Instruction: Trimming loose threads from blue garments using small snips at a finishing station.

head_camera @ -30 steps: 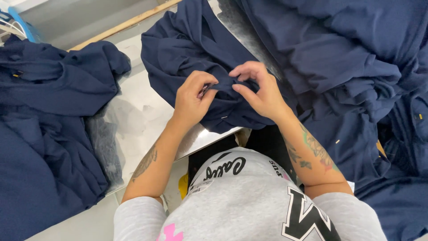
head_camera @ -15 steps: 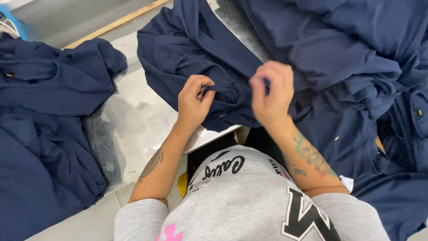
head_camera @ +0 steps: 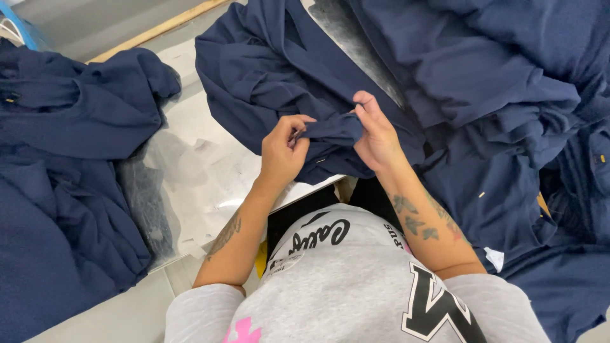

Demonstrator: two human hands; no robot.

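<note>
A navy blue garment [head_camera: 267,70] lies spread on the table in front of me. My left hand [head_camera: 283,152] pinches a folded edge of it near its lower border. Facing it, my right hand [head_camera: 375,136] grips the same bunched strip of fabric [head_camera: 333,130] from the other side. The strip is stretched between both hands, just above the table's near edge.
A pile of navy garments [head_camera: 70,165] sits at the left on clear plastic bags [head_camera: 184,178]. A larger heap of navy garments [head_camera: 508,108] fills the right side. A wooden strip [head_camera: 159,28] runs along the far edge.
My right hand lifted off the fabric half a second ago, then came back down and took hold of the bunched strip. The left hand stayed pinching the same edge.
</note>
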